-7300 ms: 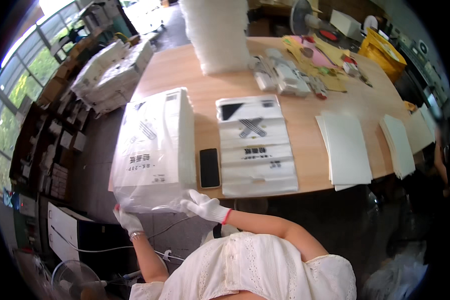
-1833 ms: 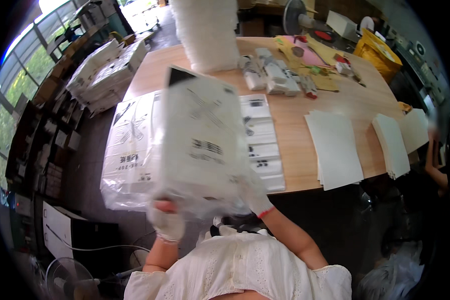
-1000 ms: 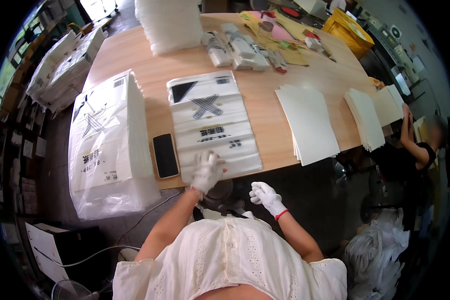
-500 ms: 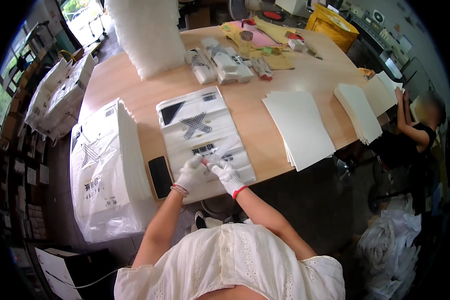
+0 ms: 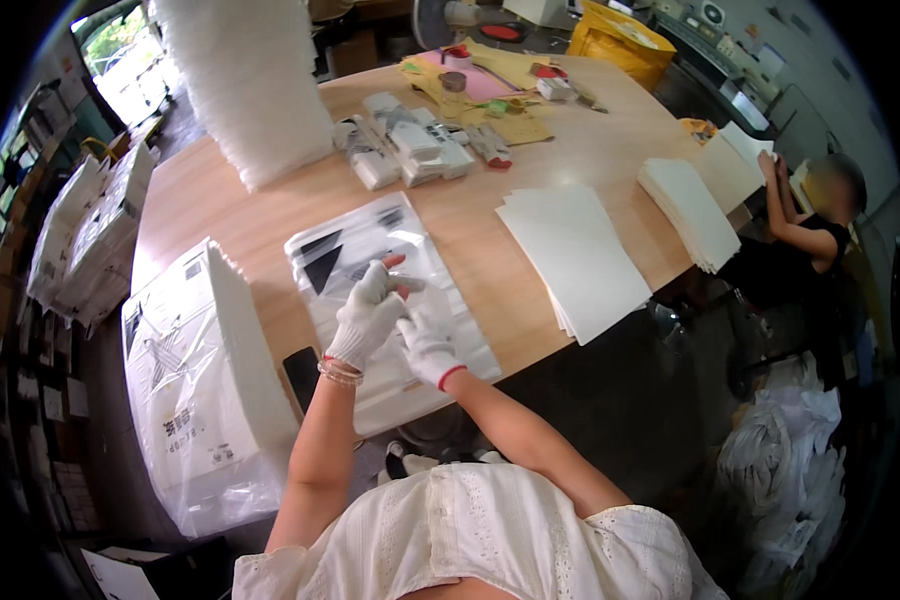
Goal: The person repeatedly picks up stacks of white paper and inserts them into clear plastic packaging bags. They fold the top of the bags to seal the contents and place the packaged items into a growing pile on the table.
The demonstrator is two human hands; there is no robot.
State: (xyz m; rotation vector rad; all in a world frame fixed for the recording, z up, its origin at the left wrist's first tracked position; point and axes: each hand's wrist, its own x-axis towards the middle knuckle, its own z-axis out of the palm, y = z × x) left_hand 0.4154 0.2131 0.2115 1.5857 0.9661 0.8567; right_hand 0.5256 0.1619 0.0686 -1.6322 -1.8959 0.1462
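Observation:
A flat stack of clear plastic bags (image 5: 320,225) with black print lies before me, its film creased and shiny near my hands. My left hand (image 5: 365,318), in a white knit glove with bare fingertips, is over the stack with index finger and thumb stretched apart. Close against it, my right hand (image 5: 428,345), in a white glove with a red cuff, has its fingers bent together. Whatever thin film may be between those fingers is hidden. A black phone (image 5: 302,378) lies left of the stack, partly behind my left forearm.
A tall bagged pile of white paper (image 5: 195,390) stands at the left edge. White sheets (image 5: 575,260) and another stack (image 5: 688,212) lie to the right. Wrapped bundles (image 5: 410,140) and a tall white block (image 5: 255,90) are at the back. A seated person (image 5: 810,235) handles paper at far right.
My left hand has moved up and forward over the bags, its index finger and thumb spreading. The right hand has stayed close beside it. The whole view has shifted slightly.

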